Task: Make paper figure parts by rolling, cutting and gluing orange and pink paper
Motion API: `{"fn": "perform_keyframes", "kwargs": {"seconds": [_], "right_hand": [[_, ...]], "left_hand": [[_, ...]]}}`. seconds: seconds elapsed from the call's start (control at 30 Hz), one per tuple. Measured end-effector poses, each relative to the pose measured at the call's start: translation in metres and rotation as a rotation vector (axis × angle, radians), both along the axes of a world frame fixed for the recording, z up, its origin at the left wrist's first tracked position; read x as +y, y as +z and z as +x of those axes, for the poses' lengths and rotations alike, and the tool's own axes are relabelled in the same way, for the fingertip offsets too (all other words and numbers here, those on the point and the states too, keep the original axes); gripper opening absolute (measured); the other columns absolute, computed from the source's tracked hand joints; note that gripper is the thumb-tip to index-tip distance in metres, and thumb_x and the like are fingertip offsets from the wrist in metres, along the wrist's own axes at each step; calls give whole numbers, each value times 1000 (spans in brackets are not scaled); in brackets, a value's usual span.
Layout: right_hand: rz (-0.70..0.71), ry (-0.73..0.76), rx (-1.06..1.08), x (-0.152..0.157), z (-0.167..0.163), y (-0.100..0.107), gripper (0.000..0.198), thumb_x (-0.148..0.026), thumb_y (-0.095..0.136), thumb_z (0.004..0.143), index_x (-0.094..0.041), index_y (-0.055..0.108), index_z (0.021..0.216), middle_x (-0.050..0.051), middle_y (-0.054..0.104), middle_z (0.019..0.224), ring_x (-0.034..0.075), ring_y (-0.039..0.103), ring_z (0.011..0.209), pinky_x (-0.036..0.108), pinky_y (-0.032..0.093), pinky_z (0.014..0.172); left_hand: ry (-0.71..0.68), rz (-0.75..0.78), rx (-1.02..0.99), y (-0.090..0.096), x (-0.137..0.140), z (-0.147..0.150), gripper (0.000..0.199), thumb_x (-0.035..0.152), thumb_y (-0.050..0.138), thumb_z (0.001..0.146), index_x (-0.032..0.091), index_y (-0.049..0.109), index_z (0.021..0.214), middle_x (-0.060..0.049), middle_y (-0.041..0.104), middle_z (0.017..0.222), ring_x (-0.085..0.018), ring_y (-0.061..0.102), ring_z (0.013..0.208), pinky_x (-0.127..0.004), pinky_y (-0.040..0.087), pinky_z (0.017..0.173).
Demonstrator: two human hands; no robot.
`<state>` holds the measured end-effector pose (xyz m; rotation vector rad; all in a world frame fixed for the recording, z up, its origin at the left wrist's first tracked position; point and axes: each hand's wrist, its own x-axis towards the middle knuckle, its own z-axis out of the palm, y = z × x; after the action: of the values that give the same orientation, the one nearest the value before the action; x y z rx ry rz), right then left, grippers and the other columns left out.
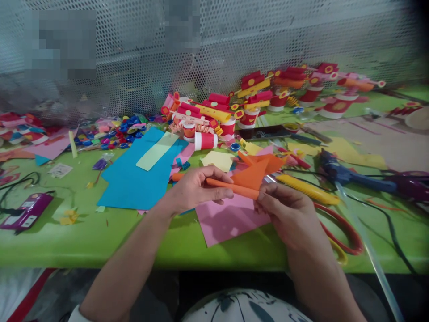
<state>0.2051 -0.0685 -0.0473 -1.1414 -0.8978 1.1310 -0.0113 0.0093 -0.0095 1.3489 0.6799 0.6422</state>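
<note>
A slim roll of orange paper (246,191) spans the gap between my hands. My left hand (196,190) is wrapped round its left part, and one end of the roll pokes out past that hand. At the right end, the fingers of my right hand (286,208) are pinched on the roll. Orange paper pieces (254,172) lie just behind it; whether they join the roll I cannot tell. Beneath is a pink sheet of paper (221,226). Scissors (357,239) with red and yellow handles lie by my right wrist, partly hidden.
Blue paper (130,179) bears a pale green strip (157,151). Behind stand several red cup figures (250,117) and a lying red cup (206,141). A blue glue gun (355,174) with a glue stick and cable is at right, a purple power strip (28,210) at left.
</note>
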Motion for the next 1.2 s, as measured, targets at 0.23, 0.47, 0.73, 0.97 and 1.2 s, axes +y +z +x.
{"fn": "perform_keyframes", "kwargs": {"seconds": [0.23, 0.47, 0.73, 0.97, 1.2], "right_hand": [[-11, -30, -26, 0, -1, 1, 19, -39, 92, 68, -27, 78, 70, -1, 64, 58, 14, 56, 52, 28, 48, 50], [7, -32, -39, 1, -2, 0, 19, -40, 91, 70, -25, 78, 69, -1, 66, 59, 13, 57, 52, 27, 48, 51], [-5, -14, -24, 1, 0, -4, 17, -38, 90, 74, -24, 79, 73, -2, 68, 60, 11, 60, 53, 23, 50, 53], [-6, -14, -14, 0, 1, -5, 18, -38, 90, 74, -24, 79, 74, -1, 69, 60, 11, 61, 53, 22, 50, 53], [3, -25, -26, 1, 2, -5, 21, -40, 91, 72, -23, 79, 72, -1, 69, 58, 9, 61, 51, 18, 50, 51]], "left_hand": [[24, 31, 10, 2, 1, 0, 33, 41, 86, 79, 16, 74, 97, -5, 78, 91, -20, 78, 91, -26, 62, 74], [56, -8, 11, 2, 1, 1, 32, 41, 87, 78, 16, 75, 94, -6, 80, 87, -20, 79, 87, -27, 62, 73], [84, -31, -10, 4, 0, 1, 30, 38, 89, 76, 15, 78, 92, -4, 79, 82, -19, 79, 82, -26, 62, 72], [110, -78, 2, 11, -3, 4, 30, 37, 91, 74, 15, 78, 89, -5, 79, 78, -21, 79, 82, -26, 62, 70], [101, -88, -21, 9, -4, 2, 25, 36, 82, 84, 16, 79, 97, -7, 81, 95, -22, 80, 87, -27, 63, 74]]}}
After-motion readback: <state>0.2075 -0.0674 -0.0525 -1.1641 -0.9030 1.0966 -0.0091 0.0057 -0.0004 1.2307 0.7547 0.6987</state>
